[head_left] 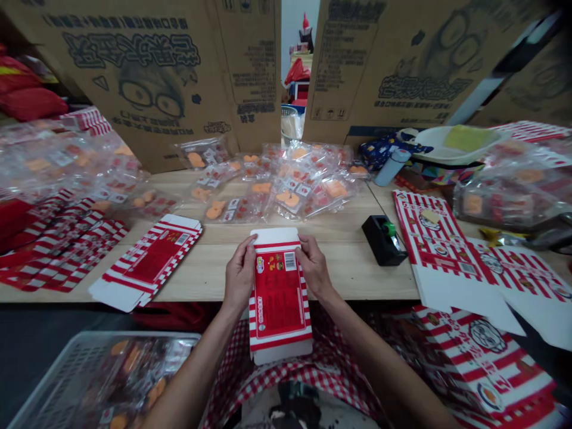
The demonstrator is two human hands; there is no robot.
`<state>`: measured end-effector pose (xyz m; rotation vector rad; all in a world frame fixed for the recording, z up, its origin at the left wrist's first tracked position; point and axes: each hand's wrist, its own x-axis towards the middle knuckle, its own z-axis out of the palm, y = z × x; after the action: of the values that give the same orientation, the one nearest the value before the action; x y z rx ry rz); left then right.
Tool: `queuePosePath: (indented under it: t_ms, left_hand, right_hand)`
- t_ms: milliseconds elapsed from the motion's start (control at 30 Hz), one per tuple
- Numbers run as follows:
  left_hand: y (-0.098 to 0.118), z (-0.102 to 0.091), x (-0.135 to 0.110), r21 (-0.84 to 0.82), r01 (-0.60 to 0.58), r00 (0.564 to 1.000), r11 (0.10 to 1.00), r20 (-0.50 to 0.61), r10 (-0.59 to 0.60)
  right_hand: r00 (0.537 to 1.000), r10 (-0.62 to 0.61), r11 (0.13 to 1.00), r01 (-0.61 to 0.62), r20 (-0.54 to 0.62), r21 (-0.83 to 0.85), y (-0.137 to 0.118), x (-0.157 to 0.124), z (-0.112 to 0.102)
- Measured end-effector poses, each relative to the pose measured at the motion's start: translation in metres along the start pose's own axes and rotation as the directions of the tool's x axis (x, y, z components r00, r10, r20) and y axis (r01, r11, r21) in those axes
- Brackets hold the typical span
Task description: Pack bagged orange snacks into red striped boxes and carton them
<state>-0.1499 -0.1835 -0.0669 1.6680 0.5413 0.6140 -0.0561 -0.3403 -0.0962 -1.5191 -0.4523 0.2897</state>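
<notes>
A red-and-white striped carton (279,298) lies between my two hands, its printed back with a barcode facing up. Its upper end reaches over the table edge and its lower end is above my lap. My left hand (241,271) grips its left side near the top, thumb on the face. On the opposite side my right hand (314,265) holds it the same way, beside the barcode. White flaps show at both ends. Beyond the carton several clear bags (295,179) with orange pieces lie in a pile.
Flat striped cartons (152,256) lie left, more cartons (438,238) right. A black tape dispenser (384,241) stands right of my hands. At lower left is a grey basket (49,381) holding bags. Large cardboard boxes (250,71) wall the table's back.
</notes>
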Motion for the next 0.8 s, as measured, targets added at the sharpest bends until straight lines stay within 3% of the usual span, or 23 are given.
queuePosePath:
  t_ms: [133, 200, 300, 433, 500, 567, 667, 733, 800]
  left_hand:
    - [-0.001, 0.001, -0.011, -0.164, 0.212, 0.977, 0.963, 0.045, -0.207]
    - [0.000, 0.002, -0.013, -0.214, 0.271, 0.962, 0.939, 0.103, -0.254]
    - [0.005, 0.003, -0.009, -0.243, 0.264, 0.961, 0.933, 0.150, -0.233]
    - [0.015, -0.001, 0.001, -0.224, 0.252, 0.952, 0.941, 0.235, -0.199]
    - [0.018, -0.006, 0.003, -0.179, 0.237, 0.938, 0.955, 0.298, -0.177]
    - [0.020, -0.010, 0.002, -0.133, 0.179, 0.939, 0.975, 0.319, -0.129]
    - [0.019, -0.015, -0.003, -0.107, 0.106, 0.948, 0.989, 0.312, -0.068]
    - [0.019, -0.015, -0.006, -0.125, 0.119, 0.946, 0.985, 0.316, -0.074]
    - [0.020, -0.014, -0.009, -0.138, 0.146, 0.950, 0.980, 0.297, -0.100]
  right_hand:
    - [0.996, -0.036, 0.992, 0.046, 0.086, -0.116, -0.002, -0.005, -0.019]
    - [0.992, -0.039, 0.991, 0.054, 0.124, -0.123, -0.005, -0.005, -0.030]
    - [0.985, -0.001, 0.998, 0.012, 0.174, -0.061, -0.010, 0.002, -0.041]
    - [0.963, 0.125, 0.978, -0.160, 0.240, 0.134, -0.020, 0.013, -0.050]
    - [0.952, 0.135, 0.977, -0.174, 0.273, 0.125, -0.024, 0.014, -0.053]
    - [0.956, 0.097, 0.992, -0.117, 0.277, 0.056, -0.026, 0.011, -0.056]
    - [0.963, -0.061, 0.993, 0.084, 0.263, -0.078, -0.027, 0.003, -0.057]
    - [0.929, -0.188, 0.957, 0.246, 0.319, -0.155, -0.029, -0.001, -0.059]
    - [0.882, -0.209, 0.925, 0.318, 0.424, -0.206, -0.035, -0.002, -0.062]
